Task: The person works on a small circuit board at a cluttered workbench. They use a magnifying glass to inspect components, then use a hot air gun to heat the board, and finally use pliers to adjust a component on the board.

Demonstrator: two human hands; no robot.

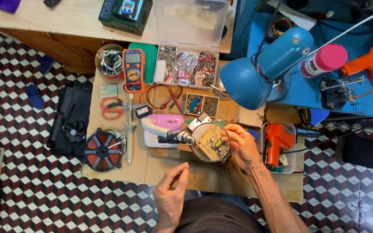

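Beside the magnifier (210,142), right hand (243,146) curled.

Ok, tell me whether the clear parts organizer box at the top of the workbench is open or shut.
Open. The parts organizer box has its clear lid swung up and back, and its compartments of small components lie uncovered.

A bare strip of cardboard sheet (195,172) lies open between the left hand (169,198) and the round magnifier (211,142) that the right hand (243,149) touches, so a hand could pass there. To the left the way is crowded by the copper coil (103,149), red scissors (112,108) and pink-and-white tool (162,129). The orange drill (278,142) blocks the right, and the blue lamp (260,69) overhangs the far side.
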